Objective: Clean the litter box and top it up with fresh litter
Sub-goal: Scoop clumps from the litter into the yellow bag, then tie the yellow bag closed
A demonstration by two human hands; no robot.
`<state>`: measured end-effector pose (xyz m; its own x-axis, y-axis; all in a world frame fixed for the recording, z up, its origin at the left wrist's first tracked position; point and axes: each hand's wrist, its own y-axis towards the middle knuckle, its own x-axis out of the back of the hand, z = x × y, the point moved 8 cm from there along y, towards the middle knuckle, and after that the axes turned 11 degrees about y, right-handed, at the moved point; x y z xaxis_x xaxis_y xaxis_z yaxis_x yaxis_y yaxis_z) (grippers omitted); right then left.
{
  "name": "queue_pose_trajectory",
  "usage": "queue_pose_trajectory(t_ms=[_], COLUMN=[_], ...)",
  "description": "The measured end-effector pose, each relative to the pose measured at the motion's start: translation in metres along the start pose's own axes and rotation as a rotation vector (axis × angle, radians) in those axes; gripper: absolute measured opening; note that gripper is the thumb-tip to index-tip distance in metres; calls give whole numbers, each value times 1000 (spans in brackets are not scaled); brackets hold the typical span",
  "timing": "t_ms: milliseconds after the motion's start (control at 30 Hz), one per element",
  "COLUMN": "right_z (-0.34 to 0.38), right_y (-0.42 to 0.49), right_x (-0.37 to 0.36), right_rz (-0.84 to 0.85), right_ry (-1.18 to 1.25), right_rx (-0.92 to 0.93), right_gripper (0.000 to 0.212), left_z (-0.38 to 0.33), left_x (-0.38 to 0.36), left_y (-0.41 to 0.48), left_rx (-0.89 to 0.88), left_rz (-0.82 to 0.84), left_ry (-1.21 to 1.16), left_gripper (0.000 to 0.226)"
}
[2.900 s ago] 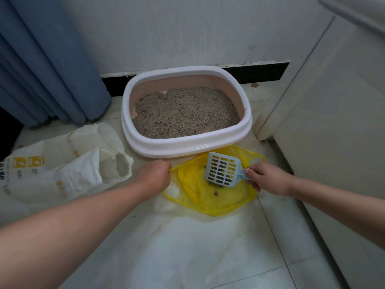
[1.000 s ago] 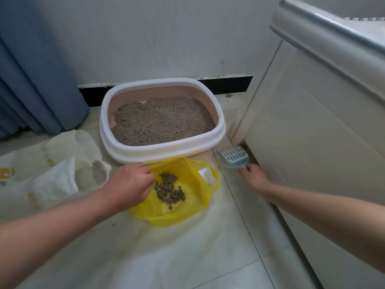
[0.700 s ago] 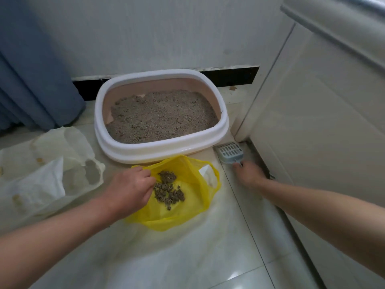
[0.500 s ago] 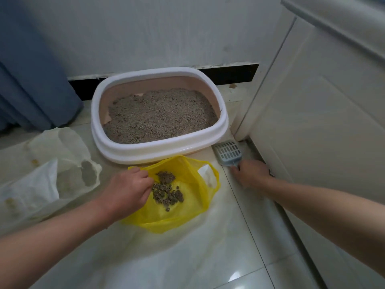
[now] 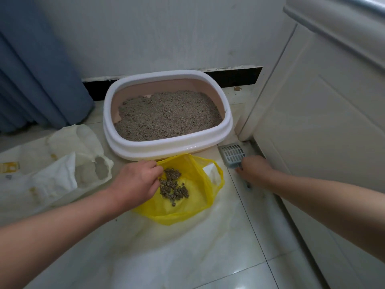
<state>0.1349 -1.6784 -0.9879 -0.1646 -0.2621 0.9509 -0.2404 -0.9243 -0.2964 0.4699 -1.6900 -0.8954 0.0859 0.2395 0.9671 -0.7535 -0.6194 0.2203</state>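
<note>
Low in the frame, the two forearms reach up across the tiled floor (image 5: 208,253). At centre, the left hand (image 5: 137,181) has its grip clamped on the near-left rim of the yellow bag (image 5: 187,211), fingers curled over the edge and holding the mouth open. Dark scooped clumps (image 5: 174,185) lie inside the bag. To the right of centre, the right hand (image 5: 255,173) covers the handle of the grey scoop (image 5: 233,154), which lies flat on the floor. Its long axis runs up and slightly left from the hand, along the foot of the white cabinet (image 5: 323,122). With the back of the hand towards the camera, I cannot tell whether that grip is closed on the handle or only resting on it. The white litter sack (image 5: 54,176) slumps at the left edge, its torn mouth turned right. It sits just beside the left hand and well apart from the right, so the left is probably the one to lift it. Beyond both bags, at upper centre, sits the litter box (image 5: 166,152). Its grey litter (image 5: 166,115) is uneven and does not reach the pink walls everywhere, so topping up looks not yet done.
</note>
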Motion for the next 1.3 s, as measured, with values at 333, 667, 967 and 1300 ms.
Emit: queue_pose_trajectory(t_ms=[333,667,967,1300], right_z=[63,107,149,167], right_y=[-30,-46,-88,-107], right_x=[-1,41,158,212], right_rz=[105,97,-250,-275], right_ry=[601,842,900,1013], right_rx=[41,-8,282,361], right_gripper=[24,17,19,19], left_z=[38,61,90,71], left_x=[28,36,128,160], left_y=[-13,-23,-7,4], left_rx=[225,288,420,333], left_rz=[118,462,-227,-380], left_ry=[5,85,-332,-430], left_gripper=[49,41,16,16])
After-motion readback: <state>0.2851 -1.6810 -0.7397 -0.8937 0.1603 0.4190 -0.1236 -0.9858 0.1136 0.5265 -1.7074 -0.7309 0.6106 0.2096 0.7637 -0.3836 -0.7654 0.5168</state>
